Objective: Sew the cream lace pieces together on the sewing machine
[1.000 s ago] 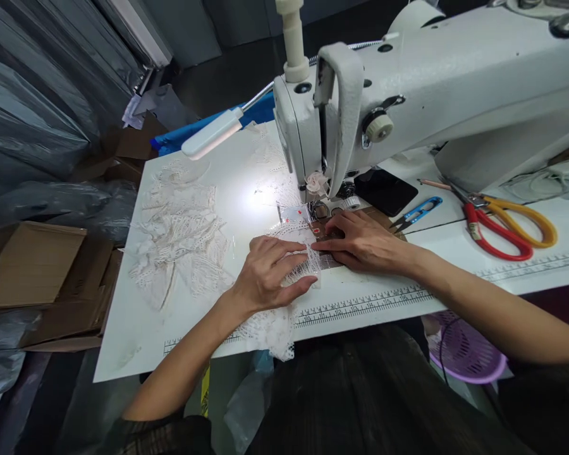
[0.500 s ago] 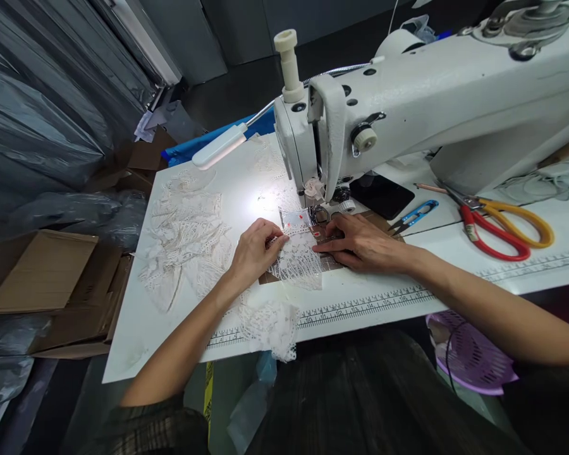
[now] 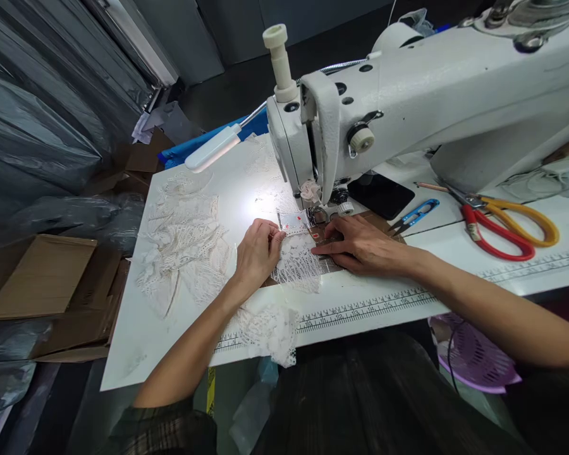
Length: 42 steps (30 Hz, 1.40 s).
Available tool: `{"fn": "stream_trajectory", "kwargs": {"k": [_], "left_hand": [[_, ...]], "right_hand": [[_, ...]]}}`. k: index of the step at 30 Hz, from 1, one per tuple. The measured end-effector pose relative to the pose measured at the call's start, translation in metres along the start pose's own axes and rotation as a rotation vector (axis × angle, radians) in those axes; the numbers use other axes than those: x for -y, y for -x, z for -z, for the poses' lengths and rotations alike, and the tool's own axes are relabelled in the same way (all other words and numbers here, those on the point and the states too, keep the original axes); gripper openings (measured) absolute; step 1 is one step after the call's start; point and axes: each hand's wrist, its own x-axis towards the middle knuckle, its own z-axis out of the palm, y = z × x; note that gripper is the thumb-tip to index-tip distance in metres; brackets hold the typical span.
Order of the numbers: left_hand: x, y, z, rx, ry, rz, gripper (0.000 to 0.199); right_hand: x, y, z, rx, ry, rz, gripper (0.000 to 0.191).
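A piece of white lace [image 3: 296, 258] lies flat below the needle area of a white sewing machine [image 3: 332, 126]. My left hand [image 3: 260, 248] pinches the lace's left edge between thumb and fingers. Against the right edge rests my right hand [image 3: 355, 243], fingers stretched out and apart, the index fingertip touching the lace. Under the lace shows a brown and metallic plate [image 3: 332, 264] with small red marks near the presser foot. More lace [image 3: 270, 328] hangs over the table's front edge, close to my left forearm.
A heap of lace [image 3: 184, 240] covers the table's left side. Right of my hand lie a black phone [image 3: 382, 194], blue thread snips [image 3: 415, 217] and red-and-yellow scissors [image 3: 507, 227]. A lamp [image 3: 213, 148] reaches over the table. A ruler strip [image 3: 351, 311] runs along the front.
My left hand stays at the lace's left edge with its wrist turned slightly. The right hand keeps its place on the lace. The whole view has shifted a little.
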Motion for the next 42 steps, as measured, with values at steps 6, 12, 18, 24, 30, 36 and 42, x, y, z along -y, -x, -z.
{"fn": "stream_trajectory", "kwargs": {"k": [6,12,18,24,30,36,42], "left_hand": [[-0.003,0.001,0.0,-0.006,-0.007,0.021,0.021],[0.004,0.0,0.002,-0.127,-0.085,-0.204,0.012],[-0.002,-0.012,0.001,0.053,-0.321,-0.816,0.02],[-0.006,-0.014,-0.003,0.126,-0.486,-0.82,0.038],[-0.012,-0.019,-0.007,0.13,-0.463,-0.675,0.038],[-0.005,-0.02,-0.01,0.129,-0.237,-0.568,0.039],[0.005,-0.018,-0.009,0.146,-0.178,-0.607,0.039]], "right_hand": [[0.001,0.0,0.002,0.025,0.014,-0.008,0.033],[0.002,-0.001,0.002,0.03,0.024,-0.016,0.034],[0.006,-0.003,0.005,0.048,0.08,-0.018,0.035],[0.008,-0.004,0.005,0.067,0.174,-0.013,0.036],[0.007,-0.004,0.0,0.04,0.216,-0.039,0.037],[0.007,-0.005,-0.001,0.021,0.182,-0.078,0.034],[0.01,-0.009,0.0,0.051,0.221,-0.08,0.033]]}}
